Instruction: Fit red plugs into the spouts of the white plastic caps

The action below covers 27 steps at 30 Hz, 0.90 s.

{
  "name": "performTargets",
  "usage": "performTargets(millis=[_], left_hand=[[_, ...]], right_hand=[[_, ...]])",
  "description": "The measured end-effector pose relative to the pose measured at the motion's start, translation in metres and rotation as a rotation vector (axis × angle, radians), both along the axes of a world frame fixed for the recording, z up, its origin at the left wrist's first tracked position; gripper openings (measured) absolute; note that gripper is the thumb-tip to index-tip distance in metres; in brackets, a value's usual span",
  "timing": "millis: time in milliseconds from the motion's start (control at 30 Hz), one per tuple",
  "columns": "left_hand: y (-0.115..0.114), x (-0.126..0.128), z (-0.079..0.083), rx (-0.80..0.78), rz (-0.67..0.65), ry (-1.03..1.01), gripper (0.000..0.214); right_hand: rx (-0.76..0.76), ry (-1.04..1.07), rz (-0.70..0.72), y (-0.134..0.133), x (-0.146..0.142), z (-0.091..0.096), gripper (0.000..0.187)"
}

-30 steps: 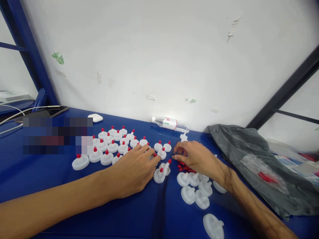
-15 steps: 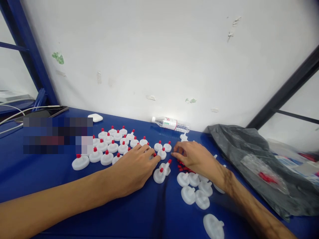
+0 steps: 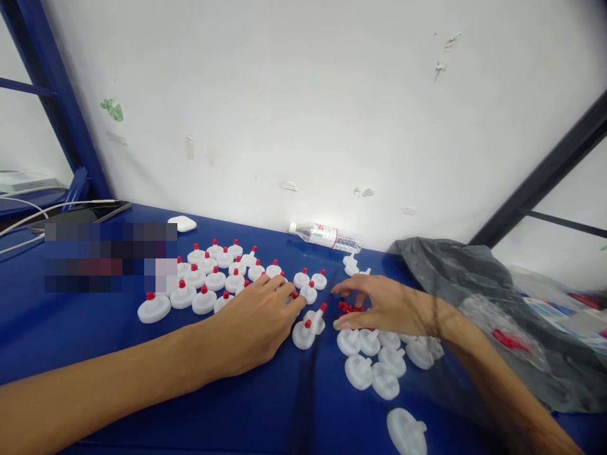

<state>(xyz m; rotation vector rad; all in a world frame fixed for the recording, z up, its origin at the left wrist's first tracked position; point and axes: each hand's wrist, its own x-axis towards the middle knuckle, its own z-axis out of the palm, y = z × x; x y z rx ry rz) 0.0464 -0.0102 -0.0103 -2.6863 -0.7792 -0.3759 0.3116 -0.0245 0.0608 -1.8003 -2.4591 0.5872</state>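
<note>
My left hand (image 3: 263,319) rests among white round lids with spouts and red tips (image 3: 203,300). Its fingers are loosely bent and apart, partly covering some of these lids, and no held object shows. Over a small pile of red caps (image 3: 349,308) hovers my right hand (image 3: 379,306), thumb and fingers spread with nothing visible between them. Between the hands, two red-tipped lids (image 3: 303,335) lean against each other. Below and beside my right hand lie several white spouted lids without red tips (image 3: 359,371).
A plastic bottle (image 3: 325,236) lies along the white wall. On the right is a dark grey plastic bag (image 3: 441,278) with a clear packet of red pieces (image 3: 507,335) on it. A white rounded case (image 3: 183,224) and cables (image 3: 28,218) are at the left.
My right hand has drawn slightly down and its thumb and fingers have spread apart, uncovering the red caps. My left hand has stayed in place.
</note>
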Motion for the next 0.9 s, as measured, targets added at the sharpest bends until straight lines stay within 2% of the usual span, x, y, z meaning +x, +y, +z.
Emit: performTargets(millis=[133,233,367,600,900], left_hand=[[0.0,-0.001,0.0,0.001,-0.006,0.006,0.029],[0.0,-0.001,0.0,0.002,-0.009,0.007,0.029],[-0.001,-0.001,0.001,-0.01,-0.007,0.007,0.027],[-0.001,-0.001,0.001,-0.01,-0.008,0.013,0.027],[-0.002,0.0,0.001,-0.01,-0.003,0.024,0.029]], right_hand=[[0.008,0.014,0.042,0.005,0.004,-0.011,0.077],[0.023,0.057,0.044,0.008,0.002,-0.018,0.065],[-0.03,0.086,0.038,0.007,-0.004,-0.015,0.044],[-0.037,0.111,0.043,0.008,-0.005,-0.016,0.023],[0.056,0.095,0.018,0.018,-0.003,-0.026,0.011]])
